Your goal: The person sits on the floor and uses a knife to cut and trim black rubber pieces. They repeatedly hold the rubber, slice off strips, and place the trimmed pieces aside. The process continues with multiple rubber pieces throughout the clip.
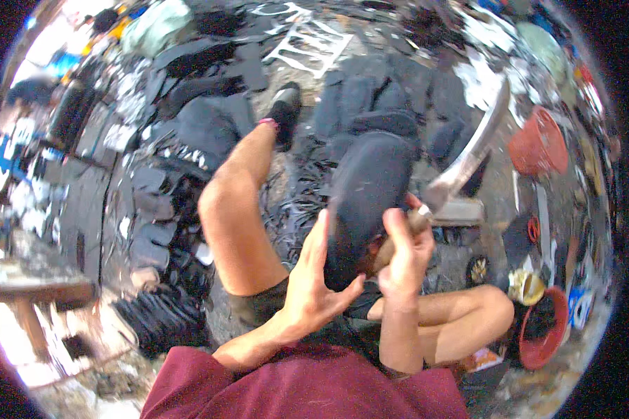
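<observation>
Gripping the curved knife [470, 159] with the right hand [407, 260], right of the dark pad [374, 181]; spreading the left hand [311, 288] wide at its near end, long axis pointing forward.

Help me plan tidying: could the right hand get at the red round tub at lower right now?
Probably not: the right hand grips the brown handle of a curved metal blade, and the bent right knee lies between hand and tub.
</observation>
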`<act>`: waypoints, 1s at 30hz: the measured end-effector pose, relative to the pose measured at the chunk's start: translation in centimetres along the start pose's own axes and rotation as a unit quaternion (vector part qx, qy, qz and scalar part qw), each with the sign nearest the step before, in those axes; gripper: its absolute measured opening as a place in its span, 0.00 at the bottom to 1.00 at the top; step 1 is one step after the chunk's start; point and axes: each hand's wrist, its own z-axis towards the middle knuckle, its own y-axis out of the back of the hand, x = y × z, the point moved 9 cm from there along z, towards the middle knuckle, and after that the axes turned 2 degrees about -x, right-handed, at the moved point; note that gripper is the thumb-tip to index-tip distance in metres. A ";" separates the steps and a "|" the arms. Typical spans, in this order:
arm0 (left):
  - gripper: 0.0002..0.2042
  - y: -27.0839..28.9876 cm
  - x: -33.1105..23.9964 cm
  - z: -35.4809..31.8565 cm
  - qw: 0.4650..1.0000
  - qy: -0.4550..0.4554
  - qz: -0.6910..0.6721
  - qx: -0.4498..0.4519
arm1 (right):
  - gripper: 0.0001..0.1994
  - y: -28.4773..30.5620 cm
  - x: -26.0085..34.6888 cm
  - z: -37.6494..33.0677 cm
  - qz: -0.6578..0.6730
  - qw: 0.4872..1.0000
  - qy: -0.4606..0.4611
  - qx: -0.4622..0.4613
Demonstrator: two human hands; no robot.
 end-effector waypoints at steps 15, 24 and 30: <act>0.26 45.9 22.7 -39.1 0.565 0.471 0.489 -0.469 | 0.26 7.0 -2.0 15.9 -0.236 0.969 0.029 -0.074; 0.17 46.4 26.2 -46.1 0.506 0.537 0.664 -0.125 | 0.26 7.8 -8.1 21.0 -0.226 0.974 -0.035 -0.008; 0.20 39.3 21.6 -29.9 0.636 0.283 0.600 -0.394 | 0.31 5.4 -13.5 27.2 -0.516 0.831 0.159 0.132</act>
